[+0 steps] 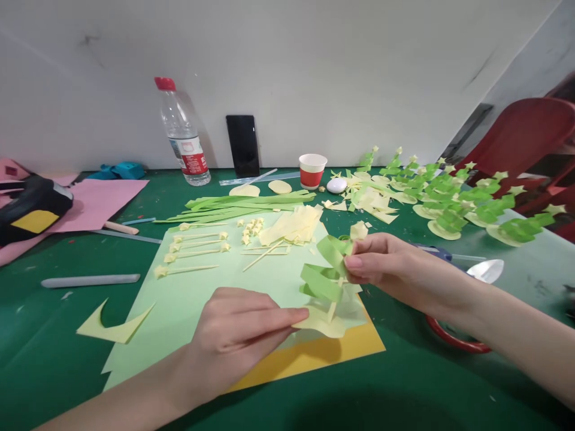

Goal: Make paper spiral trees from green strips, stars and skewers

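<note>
My left hand [251, 329] pinches the edge of a pale yellow paper base [321, 323] between thumb and finger. From that base rises a thin stick [333, 308] with a green paper strip [321, 281] winding around it in loops. My right hand [381, 260] is closed on the strip's upper end near the stick's top, just below a small pale paper star [359, 230]. Beneath both hands lie light green paper sheets [179, 317]. Star-topped sticks [193, 254] rest there in a row, near loose stars [251, 229] and yellow paper pieces [291, 224].
Finished paper trees [449, 203] crowd the right side. Red-handled scissors [458, 344] and a spoon [486, 270] lie near my right forearm. A water bottle [184, 137], phone [243, 145] and paper cup [312, 172] stand at the back. Green strips [242, 205] lie before them.
</note>
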`<state>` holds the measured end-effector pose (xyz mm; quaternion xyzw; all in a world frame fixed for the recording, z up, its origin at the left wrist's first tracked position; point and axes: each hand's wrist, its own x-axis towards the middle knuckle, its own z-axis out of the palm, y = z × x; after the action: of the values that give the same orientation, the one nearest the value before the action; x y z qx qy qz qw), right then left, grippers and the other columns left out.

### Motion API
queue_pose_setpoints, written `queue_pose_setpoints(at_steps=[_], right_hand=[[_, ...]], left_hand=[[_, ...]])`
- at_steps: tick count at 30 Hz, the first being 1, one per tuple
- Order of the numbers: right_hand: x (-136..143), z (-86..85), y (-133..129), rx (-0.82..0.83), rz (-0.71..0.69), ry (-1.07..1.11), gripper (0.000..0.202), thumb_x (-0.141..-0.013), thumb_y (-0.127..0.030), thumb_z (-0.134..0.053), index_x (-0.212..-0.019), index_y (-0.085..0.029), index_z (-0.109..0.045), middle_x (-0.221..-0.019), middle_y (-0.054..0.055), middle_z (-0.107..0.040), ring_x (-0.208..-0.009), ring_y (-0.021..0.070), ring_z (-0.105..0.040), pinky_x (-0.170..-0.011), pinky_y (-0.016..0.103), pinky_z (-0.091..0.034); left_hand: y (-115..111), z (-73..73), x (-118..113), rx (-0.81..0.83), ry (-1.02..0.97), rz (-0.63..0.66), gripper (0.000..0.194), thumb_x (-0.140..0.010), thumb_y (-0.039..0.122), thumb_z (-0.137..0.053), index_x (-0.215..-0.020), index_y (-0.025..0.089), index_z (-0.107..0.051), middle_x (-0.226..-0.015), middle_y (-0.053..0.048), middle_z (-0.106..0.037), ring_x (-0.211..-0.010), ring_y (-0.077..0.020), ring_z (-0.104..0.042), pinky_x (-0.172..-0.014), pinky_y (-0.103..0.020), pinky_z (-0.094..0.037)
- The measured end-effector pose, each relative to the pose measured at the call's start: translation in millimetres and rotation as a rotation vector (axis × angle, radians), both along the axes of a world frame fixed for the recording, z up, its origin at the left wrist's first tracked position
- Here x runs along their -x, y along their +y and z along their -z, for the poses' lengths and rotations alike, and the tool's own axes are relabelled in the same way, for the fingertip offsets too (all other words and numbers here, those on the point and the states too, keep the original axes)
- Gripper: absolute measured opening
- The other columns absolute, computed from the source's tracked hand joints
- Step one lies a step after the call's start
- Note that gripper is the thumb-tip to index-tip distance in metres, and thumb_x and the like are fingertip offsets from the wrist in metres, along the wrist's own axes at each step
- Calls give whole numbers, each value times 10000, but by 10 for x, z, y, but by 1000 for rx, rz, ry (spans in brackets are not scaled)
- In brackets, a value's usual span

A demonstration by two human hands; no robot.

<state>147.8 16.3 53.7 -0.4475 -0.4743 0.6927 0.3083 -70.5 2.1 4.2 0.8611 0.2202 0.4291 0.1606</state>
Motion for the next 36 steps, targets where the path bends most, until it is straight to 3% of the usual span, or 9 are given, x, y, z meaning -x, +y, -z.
queue_pose_setpoints(at_steps=[5,10,12,16,21,24,29,33,36], right_hand=[[-2,5,12,-24,-62,-64,153,-597,-266,-735,-557,-197,-605,-577,-52,-477,-558,76,-352,-580,220,-297],[-66,-76,22,-146,-61,-177,199,-634,-320,-712,-534,-204,-586,-568,-49,-474,-557,80,-390,-580,235,-325],[-184,-157,42,-318,85,-373,200,-628,-381,-712,-566,-216,-617,-571,-38,-514,-553,94,-434,-573,260,-346],[-545,-296,168,-642,611,-652,224,-602,-436,-717,-721,-254,-662,-709,-8,-603,-626,143,-484,-619,323,-365],[-918,-276,379,-675,842,-741,122,-679,-255,-683,-612,-223,-586,-620,1,-546,-521,119,-402,-530,303,-351],[-1047,-229,462,-645,883,-795,122,-721,-209,-660,-651,-174,-567,-575,-29,-490,-485,82,-375,-487,245,-366],[-1188,-189,567,-609,870,-754,117,-849,-246,-526,-818,-137,-553,-762,-2,-548,-609,79,-497,-534,214,-440],[-1220,-162,601,-613,851,-690,177,-870,-258,-496,-1013,-157,-518,-772,-5,-540,-585,78,-498,-506,207,-434],[-1208,-155,591,-616,803,-682,189,-866,-247,-508,-1021,-141,-524,-737,-18,-528,-551,65,-485,-481,190,-417]], left_hand=[[-18,-40,-16,123,-77,-47,143,-791,131,-575,-842,243,-648,-629,35,-649,-482,-64,-560,-439,-130,-416],[-45,-73,-46,354,-99,-220,78,-714,190,-643,-650,214,-607,-541,64,-624,-382,-54,-470,-380,-128,-383],[-23,-19,-47,410,-95,-207,177,-739,224,-602,-564,200,-590,-465,64,-587,-344,-53,-443,-362,-131,-364],[16,89,-73,518,14,-154,390,-800,241,-463,-416,177,-449,-319,72,-415,-299,-52,-388,-361,-138,-324],[-25,37,-139,777,35,-234,227,-771,334,-454,-594,200,-501,-386,87,-359,-354,-77,-342,-382,-171,-307],[-45,22,-145,791,69,-210,249,-775,363,-450,-591,200,-492,-404,83,-351,-367,-81,-333,-393,-184,-298],[-44,73,-127,674,157,-171,283,-793,370,-440,-574,198,-493,-432,68,-375,-378,-87,-359,-392,-200,-275],[-43,89,-122,672,196,-170,281,-791,378,-433,-586,197,-499,-453,63,-390,-381,-87,-381,-394,-198,-284],[-43,88,-127,681,213,-179,287,-787,381,-434,-574,196,-485,-450,65,-378,-379,-86,-382,-397,-198,-281]])
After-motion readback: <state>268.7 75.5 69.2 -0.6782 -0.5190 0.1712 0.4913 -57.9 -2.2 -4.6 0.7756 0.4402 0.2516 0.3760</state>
